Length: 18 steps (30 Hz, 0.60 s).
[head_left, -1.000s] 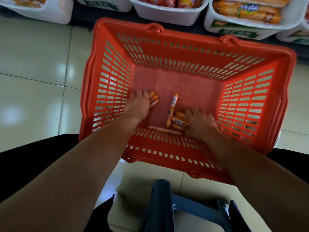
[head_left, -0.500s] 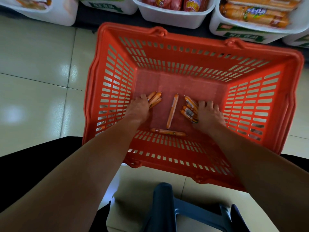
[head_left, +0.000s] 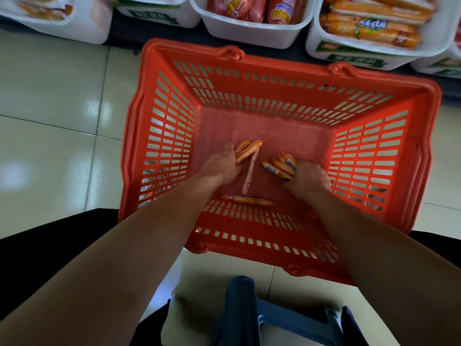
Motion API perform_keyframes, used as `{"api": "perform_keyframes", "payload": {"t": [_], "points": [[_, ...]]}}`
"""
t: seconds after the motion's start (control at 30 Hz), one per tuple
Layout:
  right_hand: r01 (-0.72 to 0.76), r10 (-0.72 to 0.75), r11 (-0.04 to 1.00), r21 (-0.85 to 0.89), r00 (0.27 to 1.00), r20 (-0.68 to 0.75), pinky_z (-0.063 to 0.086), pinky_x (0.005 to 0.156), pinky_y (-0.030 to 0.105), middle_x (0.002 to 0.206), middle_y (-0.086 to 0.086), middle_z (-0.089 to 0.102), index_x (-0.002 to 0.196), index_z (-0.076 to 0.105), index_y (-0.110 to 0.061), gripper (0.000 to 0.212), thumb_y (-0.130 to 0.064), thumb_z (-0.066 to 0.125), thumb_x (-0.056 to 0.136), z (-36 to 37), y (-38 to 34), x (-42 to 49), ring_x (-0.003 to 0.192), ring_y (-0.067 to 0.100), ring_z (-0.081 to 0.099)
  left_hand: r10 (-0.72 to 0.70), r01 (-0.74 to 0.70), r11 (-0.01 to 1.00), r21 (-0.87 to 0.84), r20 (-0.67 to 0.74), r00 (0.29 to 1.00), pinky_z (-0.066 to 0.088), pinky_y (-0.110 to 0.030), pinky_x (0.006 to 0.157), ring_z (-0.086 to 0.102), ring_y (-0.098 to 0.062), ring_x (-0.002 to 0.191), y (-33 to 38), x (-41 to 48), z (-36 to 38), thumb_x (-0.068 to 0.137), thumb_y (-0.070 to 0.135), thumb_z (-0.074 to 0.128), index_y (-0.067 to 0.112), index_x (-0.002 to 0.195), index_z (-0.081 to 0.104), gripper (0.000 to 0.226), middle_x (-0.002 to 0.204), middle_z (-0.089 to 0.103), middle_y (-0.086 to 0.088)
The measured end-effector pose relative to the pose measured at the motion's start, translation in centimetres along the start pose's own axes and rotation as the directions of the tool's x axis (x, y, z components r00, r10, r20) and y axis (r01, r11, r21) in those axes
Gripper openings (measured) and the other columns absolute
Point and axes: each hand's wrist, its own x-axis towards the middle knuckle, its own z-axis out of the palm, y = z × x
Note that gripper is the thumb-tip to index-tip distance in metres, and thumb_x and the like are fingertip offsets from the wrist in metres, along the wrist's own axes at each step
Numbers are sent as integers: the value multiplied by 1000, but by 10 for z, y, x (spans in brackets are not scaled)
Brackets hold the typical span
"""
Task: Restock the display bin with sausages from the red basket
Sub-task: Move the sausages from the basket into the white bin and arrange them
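This is a shop, seen low down in a sales aisle. A red basket (head_left: 287, 67), the slotted plastic kind that shoppers carry, stands on a glossy, pale tiled floor (head_left: 50, 96). Just beyond the basket's far rim, a row of white plastic bins (head_left: 252, 36) sits on a dark low shelf (head_left: 129, 33), heaped with factory-wrapped goods. Red printed packs (head_left: 252, 8) lie straight beyond the basket, and orange packs (head_left: 369, 28) beyond its far right corner. Green printed labels (head_left: 354, 61) front the bins. Small wrapped sausages (head_left: 250, 171) lie inside the basket. A dark blue stool (head_left: 249, 308) stands at its near side.
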Motion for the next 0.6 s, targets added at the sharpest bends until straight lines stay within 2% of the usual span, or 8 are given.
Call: {"api": "perform_keyframes", "payload": {"t": [0.1,0.2,0.3,0.37,0.47,0.6], "points": [[-46,47,998,52,999,-10,51,82,40,115,14,66,116,64,-16,49,-33,76,72,-4,6,-5,106,38,64,-19,19,1000,-19,20,1000,46,-40,89,60,-35,113,19,2,9,77,53,77,14,125,47,68,120,63,-12],[15,-19,992,123,999,29,49,76,37,108,16,68,108,64,-17,45,-41,76,72,-7,8,-9,101,37,65,-10,20,987,157,-64,998,49,-40,84,63,-34,111,32,3,16,69,58,80,16,123,51,75,120,65,-10],[160,-183,977,141,969,163,49,78,35,111,12,68,108,63,-18,47,-42,80,71,-6,4,-13,102,33,64,71,-28,953,303,-130,989,52,-40,84,65,-35,109,36,5,16,85,34,67,18,117,56,37,117,67,-11],[261,-283,958,122,933,224,49,84,34,116,9,68,114,63,-21,50,-39,81,71,1,-6,-16,106,30,64,79,-31,941,337,-131,988,52,-41,88,64,-35,111,30,5,5,88,23,60,17,117,59,30,119,66,-12],[367,-376,927,84,893,246,50,91,36,122,7,66,119,61,-25,51,-41,78,74,16,-28,-21,111,29,62,28,26,947,321,-161,987,50,-40,90,63,-34,111,8,5,-21,86,23,63,14,120,60,35,120,65,-12],[475,-450,879,-41,855,258,51,86,38,120,2,64,116,58,-29,40,-30,73,79,33,-51,-26,109,26,62,-81,108,978,177,-156,984,47,-37,83,62,-33,107,-20,1,-51,86,31,69,11,116,59,38,116,65,-13]]}}
